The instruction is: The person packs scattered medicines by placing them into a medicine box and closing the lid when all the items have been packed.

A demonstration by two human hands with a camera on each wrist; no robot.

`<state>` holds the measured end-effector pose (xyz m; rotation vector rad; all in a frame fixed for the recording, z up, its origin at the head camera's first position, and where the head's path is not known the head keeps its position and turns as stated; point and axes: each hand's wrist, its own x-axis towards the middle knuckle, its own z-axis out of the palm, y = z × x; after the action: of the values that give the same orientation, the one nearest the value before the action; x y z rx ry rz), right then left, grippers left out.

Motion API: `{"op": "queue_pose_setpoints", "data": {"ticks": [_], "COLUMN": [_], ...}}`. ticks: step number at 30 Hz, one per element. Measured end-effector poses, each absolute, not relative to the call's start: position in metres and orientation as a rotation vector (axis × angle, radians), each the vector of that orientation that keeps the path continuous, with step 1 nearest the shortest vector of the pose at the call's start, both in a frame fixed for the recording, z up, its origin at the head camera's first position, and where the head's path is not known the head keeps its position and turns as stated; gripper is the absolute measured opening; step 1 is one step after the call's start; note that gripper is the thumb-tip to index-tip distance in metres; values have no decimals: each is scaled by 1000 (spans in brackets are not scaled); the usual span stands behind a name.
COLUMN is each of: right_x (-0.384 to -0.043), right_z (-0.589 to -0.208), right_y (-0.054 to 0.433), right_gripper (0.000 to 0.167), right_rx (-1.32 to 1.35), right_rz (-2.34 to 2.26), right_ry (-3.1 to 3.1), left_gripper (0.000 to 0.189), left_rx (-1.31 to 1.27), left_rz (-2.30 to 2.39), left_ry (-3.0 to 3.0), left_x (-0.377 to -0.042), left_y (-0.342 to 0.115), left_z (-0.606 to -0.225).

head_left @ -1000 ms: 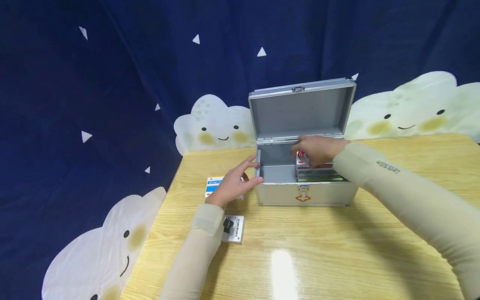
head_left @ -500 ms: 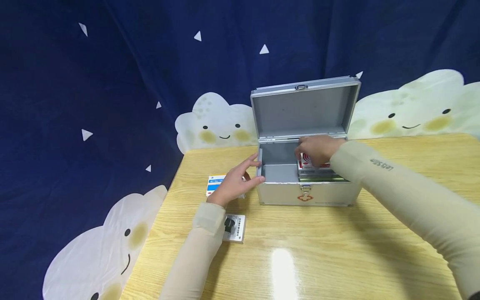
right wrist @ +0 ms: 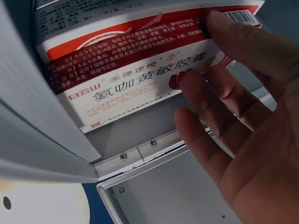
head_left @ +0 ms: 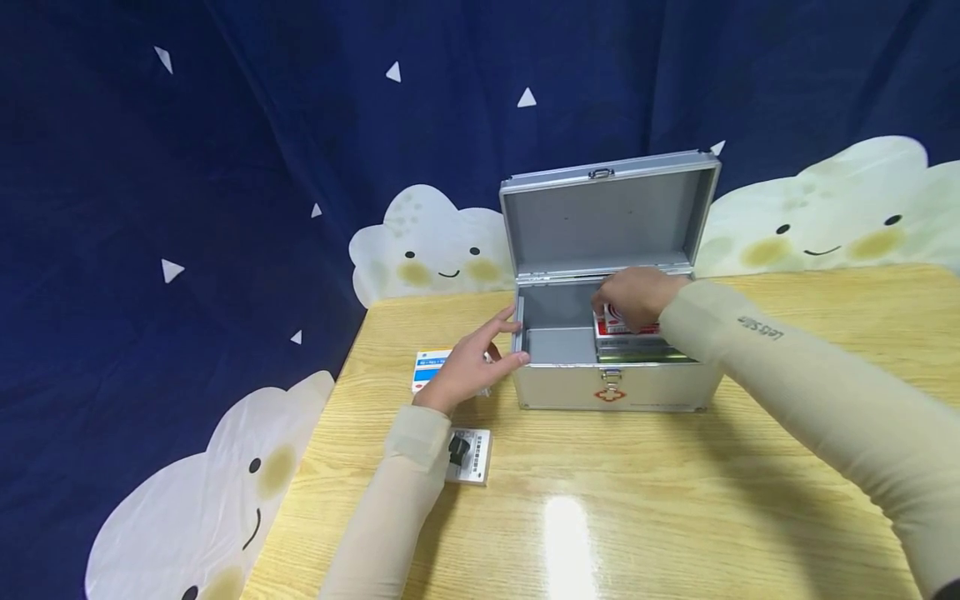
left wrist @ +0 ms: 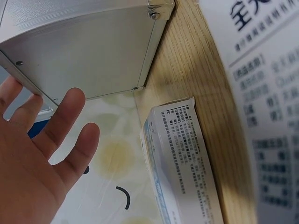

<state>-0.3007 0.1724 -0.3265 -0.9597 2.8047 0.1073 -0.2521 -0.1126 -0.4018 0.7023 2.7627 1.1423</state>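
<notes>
Inside the right half of the open metal case (head_left: 555, 388), the right hand (head_left: 639, 300) pinches a red-and-white box (right wrist: 126, 95) between thumb and fingers. At the case's left rim is the left hand (head_left: 467, 367), fingers spread, gripping nothing. On the bench (head_left: 637, 500), a blue-and-white box (head_left: 427, 372) lies left of the case; a white box (head_left: 478, 462) lies in front of its left end.

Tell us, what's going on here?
A person's right hand holds a red-and-white medicine box inside an open metal case on a table. The left hand, its fingers spread, is at the case's left edge. A blue-and-white box and a white box lie to its left, outside the case.
</notes>
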Motion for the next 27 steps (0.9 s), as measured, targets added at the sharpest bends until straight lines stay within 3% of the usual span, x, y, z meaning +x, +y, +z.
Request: {"op": "queue_pose_setpoints", "data": {"ticks": [7,15,27], "right_x": [-302,-298,-293], "right_z": [-327,-317,-306], "right_y": [178,185,200], "right_gripper": [53,71,85], "right_rx": [-925,-851,-715], "right_rz": [97,107,-72], "right_ry": [2794,2714,2687], "left_gripper": [55,56,56], "left_rx": [707,694,683], "left_rz": [1135,1119,1122], "left_ry": [2762,2776,2768], "left_x": [-252,-253,-252], "left_y": [-112,-113,-112], "left_z": [-402,-402,-403]}}
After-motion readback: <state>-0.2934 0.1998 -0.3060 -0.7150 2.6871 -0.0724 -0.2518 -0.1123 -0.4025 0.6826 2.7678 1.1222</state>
